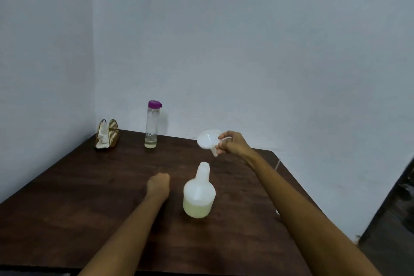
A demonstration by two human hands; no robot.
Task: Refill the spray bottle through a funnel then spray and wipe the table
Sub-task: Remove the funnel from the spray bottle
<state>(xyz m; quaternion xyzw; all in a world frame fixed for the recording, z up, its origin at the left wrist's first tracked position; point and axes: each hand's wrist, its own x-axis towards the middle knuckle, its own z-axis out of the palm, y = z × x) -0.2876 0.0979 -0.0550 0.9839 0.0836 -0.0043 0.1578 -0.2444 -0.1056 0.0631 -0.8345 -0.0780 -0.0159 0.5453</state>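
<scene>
**Funnel held above the uncapped spray bottle**

With the left hand (158, 184) curled into a loose fist on the table (89, 197), holding nothing, I see the spray bottle (199, 195) just beside it, uncapped and partly full. Beyond, my right hand (233, 142) pinches the funnel (208, 140), tilted, above and apart from the neck. I judge either seating or removal comes next. Farther off stand a purple-capped bottle (152, 125) and a napkin holder (107, 133).

Dark wooden table (89, 197): spray bottle (199, 195), water bottle (152, 124), napkin holder (107, 134).
</scene>
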